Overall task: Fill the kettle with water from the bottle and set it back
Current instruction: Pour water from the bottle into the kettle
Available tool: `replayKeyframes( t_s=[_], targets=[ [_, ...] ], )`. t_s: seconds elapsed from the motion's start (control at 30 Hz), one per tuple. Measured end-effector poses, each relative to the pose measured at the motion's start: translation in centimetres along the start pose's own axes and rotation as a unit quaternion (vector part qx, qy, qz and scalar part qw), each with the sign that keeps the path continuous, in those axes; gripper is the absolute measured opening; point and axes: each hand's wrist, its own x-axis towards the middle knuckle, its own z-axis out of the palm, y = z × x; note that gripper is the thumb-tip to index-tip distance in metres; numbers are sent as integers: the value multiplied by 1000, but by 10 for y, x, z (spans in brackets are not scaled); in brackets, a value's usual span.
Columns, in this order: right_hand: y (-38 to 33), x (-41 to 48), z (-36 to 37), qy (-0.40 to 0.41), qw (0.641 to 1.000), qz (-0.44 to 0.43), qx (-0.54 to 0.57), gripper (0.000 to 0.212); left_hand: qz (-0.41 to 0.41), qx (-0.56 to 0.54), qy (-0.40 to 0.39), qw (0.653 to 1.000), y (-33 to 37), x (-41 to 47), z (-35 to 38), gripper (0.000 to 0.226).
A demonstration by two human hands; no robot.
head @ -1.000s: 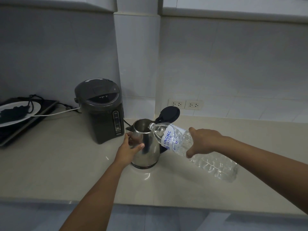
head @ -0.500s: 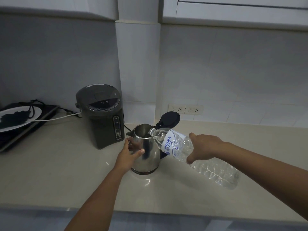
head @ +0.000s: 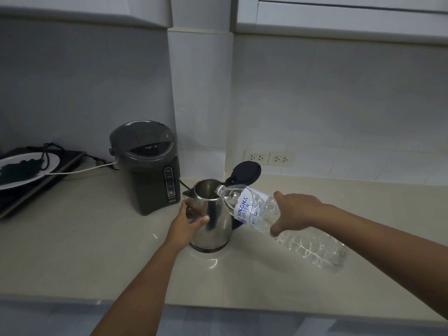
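Pour step: right hand (head: 297, 212) grips the tilted bottle (head: 278, 218), neck over the open kettle (head: 210, 214) on the counter (head: 72, 251), left hand (head: 185, 220) clasping its side; next, tip further.

My left hand (head: 184, 223) steadies the steel kettle (head: 213, 219) on the tabletop (head: 315, 275). My right hand (head: 297, 210) tips the bottle (head: 278, 221), its mouth at the kettle's open rim.

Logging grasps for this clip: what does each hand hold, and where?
Right hand grips the water bottle around its middle. Left hand holds the steel kettle by its body, below the spout.
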Motion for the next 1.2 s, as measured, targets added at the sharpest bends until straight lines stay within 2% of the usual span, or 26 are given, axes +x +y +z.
replayKeyframes(
  t_s=[0.47,1.2],
  targets=[
    [1,1,-2,-3,1000,1,-12,77,-4,-1,-4,1000,-2,1,1,76],
    [-1,1,-8,-5,1000,-5,-27,82,-1,-7,-3,1000,0,-2,1,74]
  ],
)
